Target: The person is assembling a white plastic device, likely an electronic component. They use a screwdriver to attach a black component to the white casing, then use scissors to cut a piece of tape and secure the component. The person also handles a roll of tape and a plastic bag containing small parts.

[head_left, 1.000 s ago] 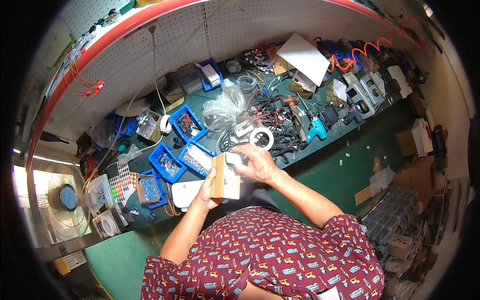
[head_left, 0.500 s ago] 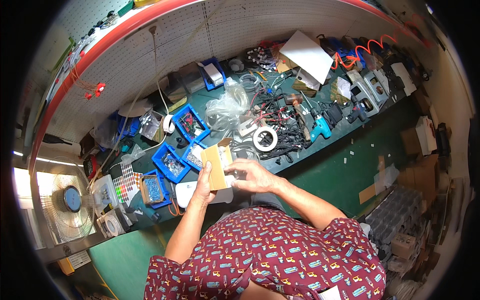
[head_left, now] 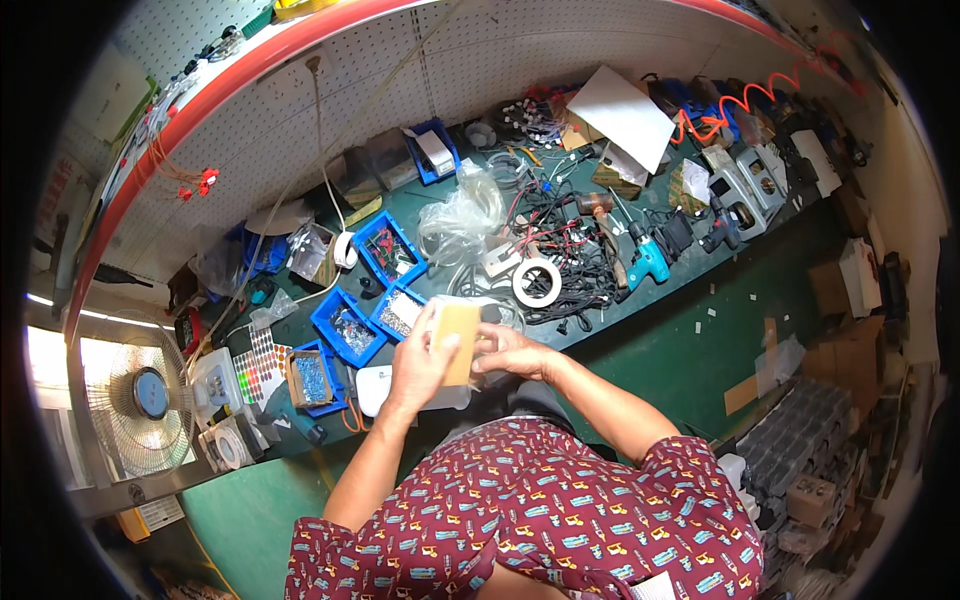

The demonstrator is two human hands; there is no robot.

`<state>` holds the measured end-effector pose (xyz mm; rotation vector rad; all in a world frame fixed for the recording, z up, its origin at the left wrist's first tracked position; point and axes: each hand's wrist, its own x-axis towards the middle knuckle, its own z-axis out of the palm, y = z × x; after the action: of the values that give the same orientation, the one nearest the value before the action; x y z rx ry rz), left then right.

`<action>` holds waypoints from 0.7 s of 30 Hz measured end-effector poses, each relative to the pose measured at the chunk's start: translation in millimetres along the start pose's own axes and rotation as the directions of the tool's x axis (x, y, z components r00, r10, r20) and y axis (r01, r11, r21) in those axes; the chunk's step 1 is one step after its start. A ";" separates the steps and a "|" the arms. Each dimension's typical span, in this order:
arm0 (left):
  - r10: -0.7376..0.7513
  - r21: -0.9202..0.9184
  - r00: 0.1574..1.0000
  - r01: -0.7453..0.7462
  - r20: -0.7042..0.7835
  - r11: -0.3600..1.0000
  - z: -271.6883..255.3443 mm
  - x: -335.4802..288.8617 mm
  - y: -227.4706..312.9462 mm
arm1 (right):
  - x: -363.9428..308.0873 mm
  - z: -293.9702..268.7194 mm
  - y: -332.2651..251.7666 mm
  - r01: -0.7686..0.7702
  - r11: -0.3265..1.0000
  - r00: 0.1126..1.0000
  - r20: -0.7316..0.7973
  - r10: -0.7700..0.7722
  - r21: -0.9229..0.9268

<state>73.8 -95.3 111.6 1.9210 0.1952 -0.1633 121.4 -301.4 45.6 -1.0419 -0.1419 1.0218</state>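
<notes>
Tan cardboard, kept close between two hands

At the near edge of the green bench (head_left: 400,200), the person's left hand (head_left: 420,368) clasps the left side of a cardboard box (head_left: 462,345), thumb across its face, fingers closed on it, probably to steady it for the other hand. To its right, the right hand (head_left: 515,357) has its fingers curled beside the box; whether they grip anything I can't tell, as the tips blur into its edge. What the box contains is hidden from me too, and the pale patch at its far end is too smeared to name. Behind the left wrist, a white casing (head_left: 373,390) shows only in part. Open blue bins (head_left: 370,354) sit just left, presumably for easy reach
</notes>
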 end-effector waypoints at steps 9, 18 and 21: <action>0.031 -0.093 0.999 -0.034 -0.029 0.995 -28.4 -18.5 20.5 | -3.8 -12.7 21.6 -0.004 0.874 0.992 -0.109 0.066 0.486; -0.540 0.571 0.782 0.300 0.311 0.764 -162.7 -154.4 -59.1 | -19.2 -29.4 4.3 -0.003 0.971 0.971 -0.231 0.060 0.238; -0.458 0.198 0.841 0.416 0.288 0.888 -127.6 -138.7 -43.9 | -19.2 -13.5 -9.7 -0.022 0.993 0.971 -0.236 0.048 0.114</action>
<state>-68.6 31.5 144.9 1.9159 0.4078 -0.8179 124.2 -325.7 52.4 -1.0597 0.1285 0.9175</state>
